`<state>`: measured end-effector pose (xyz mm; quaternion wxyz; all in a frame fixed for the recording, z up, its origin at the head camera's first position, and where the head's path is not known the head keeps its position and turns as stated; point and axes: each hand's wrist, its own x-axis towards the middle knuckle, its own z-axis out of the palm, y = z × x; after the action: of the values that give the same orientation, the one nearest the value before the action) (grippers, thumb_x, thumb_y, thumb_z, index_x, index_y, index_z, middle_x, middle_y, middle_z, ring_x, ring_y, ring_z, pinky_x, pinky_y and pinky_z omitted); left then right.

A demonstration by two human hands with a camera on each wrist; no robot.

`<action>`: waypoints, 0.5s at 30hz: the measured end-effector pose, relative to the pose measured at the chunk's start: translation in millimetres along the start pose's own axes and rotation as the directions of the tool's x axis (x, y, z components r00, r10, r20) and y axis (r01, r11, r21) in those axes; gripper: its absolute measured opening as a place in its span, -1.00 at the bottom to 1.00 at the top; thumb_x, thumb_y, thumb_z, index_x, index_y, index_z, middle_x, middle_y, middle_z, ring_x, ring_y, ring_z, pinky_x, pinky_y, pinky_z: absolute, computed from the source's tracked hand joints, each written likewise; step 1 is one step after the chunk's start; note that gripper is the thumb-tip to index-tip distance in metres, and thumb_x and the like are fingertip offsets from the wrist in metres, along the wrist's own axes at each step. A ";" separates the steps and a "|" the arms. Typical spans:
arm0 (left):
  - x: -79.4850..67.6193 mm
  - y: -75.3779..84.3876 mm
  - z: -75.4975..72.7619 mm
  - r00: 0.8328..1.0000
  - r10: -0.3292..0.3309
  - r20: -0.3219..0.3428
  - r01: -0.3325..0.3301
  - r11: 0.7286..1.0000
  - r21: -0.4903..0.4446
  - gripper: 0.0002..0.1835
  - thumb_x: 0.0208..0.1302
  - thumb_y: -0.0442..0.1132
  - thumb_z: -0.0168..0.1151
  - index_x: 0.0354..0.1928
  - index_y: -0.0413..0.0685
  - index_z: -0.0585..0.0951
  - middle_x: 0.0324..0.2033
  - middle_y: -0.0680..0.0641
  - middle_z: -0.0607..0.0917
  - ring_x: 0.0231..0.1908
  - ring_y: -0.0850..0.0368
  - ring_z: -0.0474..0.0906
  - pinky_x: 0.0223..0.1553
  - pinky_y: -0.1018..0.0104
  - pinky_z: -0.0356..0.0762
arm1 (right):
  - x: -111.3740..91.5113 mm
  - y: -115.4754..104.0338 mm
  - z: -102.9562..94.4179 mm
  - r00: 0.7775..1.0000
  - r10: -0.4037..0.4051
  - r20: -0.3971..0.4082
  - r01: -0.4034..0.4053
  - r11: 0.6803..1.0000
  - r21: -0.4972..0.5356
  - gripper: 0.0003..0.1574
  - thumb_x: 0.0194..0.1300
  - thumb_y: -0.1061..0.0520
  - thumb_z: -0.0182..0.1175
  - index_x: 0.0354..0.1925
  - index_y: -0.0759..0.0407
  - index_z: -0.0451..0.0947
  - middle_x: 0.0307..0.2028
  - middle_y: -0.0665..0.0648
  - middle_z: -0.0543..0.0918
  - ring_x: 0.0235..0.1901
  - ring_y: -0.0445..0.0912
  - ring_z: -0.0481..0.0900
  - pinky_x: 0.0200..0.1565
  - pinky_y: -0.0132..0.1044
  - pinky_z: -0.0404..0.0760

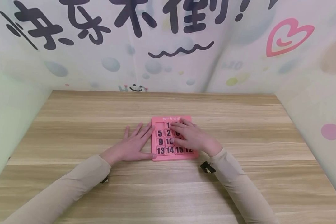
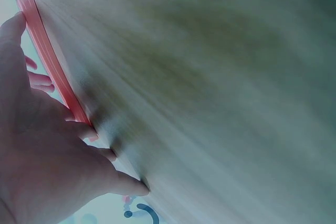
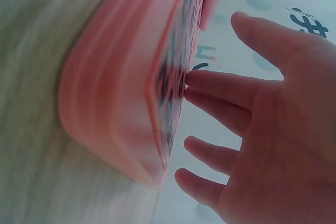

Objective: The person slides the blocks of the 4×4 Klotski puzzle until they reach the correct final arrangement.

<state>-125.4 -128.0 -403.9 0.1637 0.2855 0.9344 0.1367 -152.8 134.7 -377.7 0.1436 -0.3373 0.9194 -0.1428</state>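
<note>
A pink number slide puzzle (image 1: pixel 175 158) lies flat on the wooden table, its top-left slot without a tile. Tile 1 (image 1: pixel 167 125) sits beside that gap; the bottom row reads 13, 14, 15, 12. My left hand (image 1: pixel 133 146) is spread at the puzzle's left side, thumb and a finger against the frame edge (image 2: pixel 50 59). Over the upper right tiles reaches my right hand (image 1: pixel 194 137), hiding several of them. In the right wrist view, two of its fairly straight fingertips touch the tile face, while the thumb and other fingers stay off it.
The wood-grain table (image 1: pixel 168 193) runs back to a printed wall (image 1: pixel 168 71) with large dark characters. Pale walls border it at left and right. A small black item (image 1: pixel 207 167) is at the right wrist, by the cuff.
</note>
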 end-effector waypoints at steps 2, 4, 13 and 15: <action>0.2 -0.4 0.0 1.000 0.002 -0.001 -0.002 1.000 0.000 0.13 0.16 0.47 0.03 0.53 -0.07 -0.12 0.50 -0.10 -0.21 0.45 -0.22 -0.38 0.25 -0.40 -0.50 | 0.2 0.2 0.6 1.000 0.001 0.002 -0.001 1.000 0.006 -0.24 0.43 -0.17 0.04 0.41 0.20 0.25 0.41 0.14 0.24 0.44 0.21 -0.07 0.37 0.16 -0.04; 0.5 -0.9 0.3 1.000 0.003 -0.001 -0.003 1.000 -0.003 0.13 0.16 0.47 0.03 0.53 -0.08 -0.12 0.50 -0.10 -0.21 0.44 -0.22 -0.38 0.25 -0.41 -0.50 | 0.1 0.1 0.9 1.000 0.001 0.002 -0.001 1.000 0.010 -0.24 0.43 -0.16 0.04 0.41 0.21 0.25 0.41 0.14 0.24 0.44 0.21 -0.07 0.37 0.15 -0.05; 0.8 -1.4 0.6 1.000 0.004 0.004 -0.003 1.000 -0.006 0.12 0.17 0.46 0.03 0.53 -0.08 -0.13 0.50 -0.11 -0.20 0.44 -0.23 -0.38 0.25 -0.41 -0.50 | 0.4 0.4 2.2 1.000 -0.020 -0.016 0.020 1.000 0.012 -0.25 0.42 -0.14 0.06 0.38 0.26 0.27 0.40 0.17 0.27 0.43 0.23 -0.05 0.36 0.18 -0.03; 0.7 -1.8 0.8 1.000 0.008 -0.001 -0.008 1.000 -0.007 0.12 0.17 0.45 0.04 0.53 -0.10 -0.12 0.50 -0.13 -0.19 0.44 -0.24 -0.37 0.25 -0.42 -0.50 | 0.7 0.0 2.0 1.000 -0.020 -0.017 0.020 1.000 0.015 -0.25 0.41 -0.14 0.06 0.38 0.26 0.27 0.40 0.16 0.27 0.43 0.22 -0.05 0.36 0.17 -0.03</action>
<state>-126.6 -128.9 -405.4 0.1637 0.2885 0.9328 0.1409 -152.6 133.9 -379.7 0.1372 -0.3441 0.9160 -0.1541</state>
